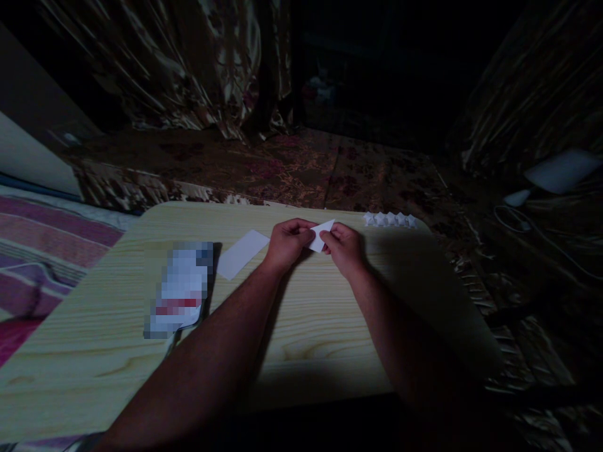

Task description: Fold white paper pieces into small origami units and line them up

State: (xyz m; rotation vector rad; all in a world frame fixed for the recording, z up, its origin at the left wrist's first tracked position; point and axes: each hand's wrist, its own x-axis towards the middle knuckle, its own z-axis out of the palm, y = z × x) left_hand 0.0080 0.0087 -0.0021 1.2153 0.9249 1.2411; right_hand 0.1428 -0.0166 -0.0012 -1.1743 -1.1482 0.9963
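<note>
Between my two hands is a small folded piece of white paper, with one pointed corner sticking up toward the back. My left hand pinches its left side, thumb on top. On the opposite side, my right hand grips the paper between thumb and fingers. The fingers underneath are partly hidden. A flat white sheet of paper lies on the table just left of my left hand. Several small folded white paper shapes stand in a row near the table's back right edge.
The light wooden table has rounded corners. At its left lies a blurred-out object, perhaps a phone, with a cable at its near end. A striped bed cover is at the left. Patterned curtains hang behind; a white cable trails at right.
</note>
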